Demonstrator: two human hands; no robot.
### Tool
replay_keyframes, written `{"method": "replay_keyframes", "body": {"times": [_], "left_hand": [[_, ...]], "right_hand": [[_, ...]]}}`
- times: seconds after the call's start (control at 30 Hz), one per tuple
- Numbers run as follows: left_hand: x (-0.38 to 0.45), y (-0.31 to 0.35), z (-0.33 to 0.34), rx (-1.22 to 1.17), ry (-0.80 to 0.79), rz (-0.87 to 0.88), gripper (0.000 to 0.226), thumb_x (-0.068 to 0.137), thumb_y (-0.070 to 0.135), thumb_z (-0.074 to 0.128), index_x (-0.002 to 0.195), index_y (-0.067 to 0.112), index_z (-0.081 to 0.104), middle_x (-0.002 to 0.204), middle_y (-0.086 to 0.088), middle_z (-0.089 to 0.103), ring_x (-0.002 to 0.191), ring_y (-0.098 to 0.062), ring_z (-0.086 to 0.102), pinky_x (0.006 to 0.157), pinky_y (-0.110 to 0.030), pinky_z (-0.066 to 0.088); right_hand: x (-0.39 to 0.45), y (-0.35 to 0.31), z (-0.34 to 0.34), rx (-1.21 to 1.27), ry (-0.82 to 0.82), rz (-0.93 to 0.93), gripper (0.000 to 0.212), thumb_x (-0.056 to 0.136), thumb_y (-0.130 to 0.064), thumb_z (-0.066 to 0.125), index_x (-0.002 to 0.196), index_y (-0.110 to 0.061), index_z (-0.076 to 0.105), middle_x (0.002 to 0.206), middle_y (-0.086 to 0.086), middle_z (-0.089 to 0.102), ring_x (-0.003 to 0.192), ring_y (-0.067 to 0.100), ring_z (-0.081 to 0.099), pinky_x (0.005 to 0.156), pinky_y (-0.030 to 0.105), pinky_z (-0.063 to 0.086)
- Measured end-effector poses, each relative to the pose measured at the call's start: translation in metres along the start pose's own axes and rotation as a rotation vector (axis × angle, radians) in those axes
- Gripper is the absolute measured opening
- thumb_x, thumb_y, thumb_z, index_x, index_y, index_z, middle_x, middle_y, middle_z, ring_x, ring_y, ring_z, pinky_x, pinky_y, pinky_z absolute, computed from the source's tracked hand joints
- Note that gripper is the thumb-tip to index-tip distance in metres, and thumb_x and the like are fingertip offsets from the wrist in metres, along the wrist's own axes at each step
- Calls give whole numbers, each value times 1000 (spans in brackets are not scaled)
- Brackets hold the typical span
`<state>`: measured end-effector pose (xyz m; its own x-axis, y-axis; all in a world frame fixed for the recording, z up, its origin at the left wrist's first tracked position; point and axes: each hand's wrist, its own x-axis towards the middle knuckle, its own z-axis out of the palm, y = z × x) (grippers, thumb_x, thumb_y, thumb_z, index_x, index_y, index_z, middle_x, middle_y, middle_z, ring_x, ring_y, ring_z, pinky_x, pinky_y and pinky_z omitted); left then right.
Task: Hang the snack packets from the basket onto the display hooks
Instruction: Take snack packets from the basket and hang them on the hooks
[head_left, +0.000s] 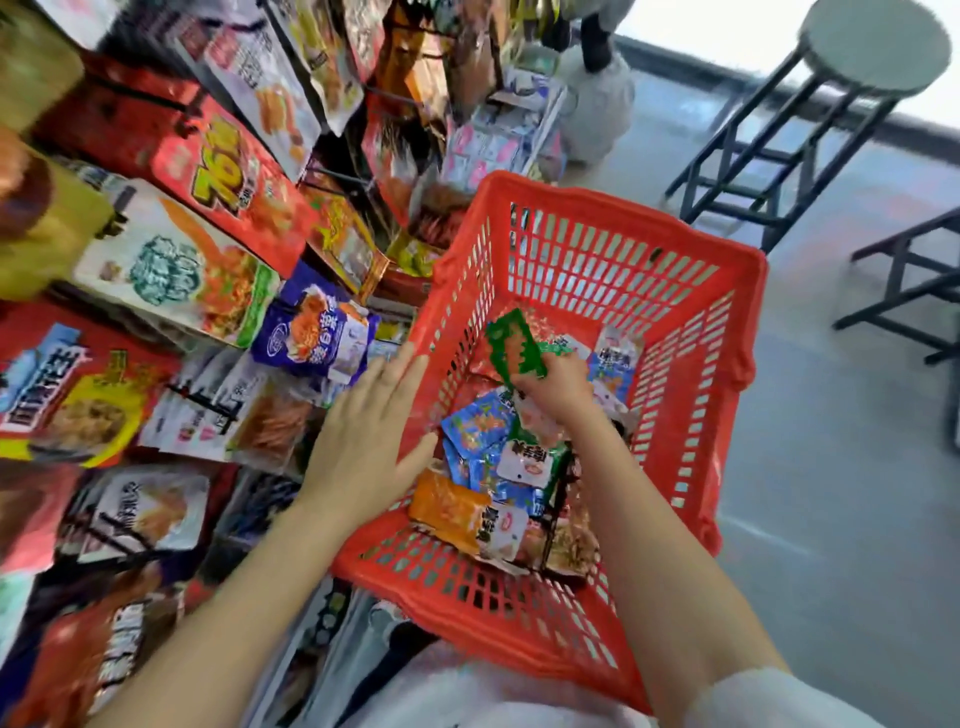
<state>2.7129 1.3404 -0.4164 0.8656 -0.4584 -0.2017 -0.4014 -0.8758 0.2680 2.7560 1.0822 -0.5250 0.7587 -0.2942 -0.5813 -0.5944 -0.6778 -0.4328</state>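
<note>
A red slatted basket sits tilted beside a crowded display rack, its left wall pressed close against the hanging stock, while open grey floor stretches away on its right toward a round-topped stool and a second dark frame cut off at the picture's edge.

The person's left hand lies flat with straight fingers against the basket's left rim, holding nothing. The right hand is inside the basket, its fingers curled round a green packet, which stands up out of the pile with its long axis running from the fist up and to the left, toward the rack.

More snack packets lie heaped flat on the basket floor: blue, white and an orange one nearest the person, overlapping so that their edges hide one another. Those under the right forearm cannot be made out.

On the rack, a blue pouch hangs just beside the left fingertips, and a large red bag above it. The hooks themselves are mostly buried behind the packaging, and the rack's lower left is blurred.
</note>
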Motion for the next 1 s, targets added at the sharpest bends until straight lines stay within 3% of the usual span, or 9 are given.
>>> {"method": "replay_keyframes", "body": {"times": [0.1,0.2,0.33,0.5,0.6,0.7,0.8,0.87,1.0], "left_hand": [[2,1,-1,-21,3,-12,81,98,47,51,162,25,8,168,11,-8,156,-24,11,122,-52,25],[1,0,0,-46,7,-16,80,97,47,51,162,26,9,166,14,-9,155,-25,13,121,-54,26],[0,3,-3,-92,12,-36,75,99,44,51,162,28,12,165,18,-8,155,-21,11,122,-47,19],[16,10,-9,-72,113,-22,68,97,36,58,157,20,32,159,-3,35,144,-28,34,113,-52,34],[21,11,-6,-46,130,-8,69,94,35,62,155,18,35,152,-8,39,136,-27,36,106,-53,42],[20,8,-4,-43,154,6,68,93,34,64,154,17,38,150,-9,40,136,-29,37,105,-53,44],[20,8,-3,-48,153,2,67,93,36,59,154,17,37,150,-9,39,136,-28,35,107,-51,42],[21,9,-4,-49,154,0,67,93,38,56,154,16,37,150,-9,40,136,-26,32,108,-50,41],[20,10,-5,-47,159,-16,70,92,36,61,154,13,37,149,-11,44,135,-25,30,109,-51,40]], "right_hand": [[16,7,5,-17,-27,116,42,96,-46,64,125,-16,62,154,26,25,143,43,28,109,49,40],[16,12,21,96,-31,230,57,90,-41,73,140,-21,53,162,24,5,148,47,19,114,56,37],[7,12,18,222,72,225,59,87,-28,79,140,-22,53,148,19,35,130,41,46,100,53,50],[1,11,-16,285,202,55,54,92,-6,69,136,-20,40,118,13,63,89,34,66,65,44,56],[15,-3,-33,366,122,-15,81,87,-6,76,150,-21,29,139,12,53,114,29,59,87,41,54],[40,-16,-29,138,15,-83,54,89,-14,76,138,-12,53,134,12,52,116,27,56,99,37,50],[56,-22,-19,-19,-46,-29,73,82,-36,82,145,-24,48,149,18,30,134,36,38,117,50,35],[59,-23,-13,-94,-56,-17,92,77,-42,85,152,-24,35,156,18,26,144,38,28,118,55,31],[58,-23,-2,-76,-53,64,99,74,-48,86,147,-10,31,146,14,46,137,34,42,116,51,30]]}}
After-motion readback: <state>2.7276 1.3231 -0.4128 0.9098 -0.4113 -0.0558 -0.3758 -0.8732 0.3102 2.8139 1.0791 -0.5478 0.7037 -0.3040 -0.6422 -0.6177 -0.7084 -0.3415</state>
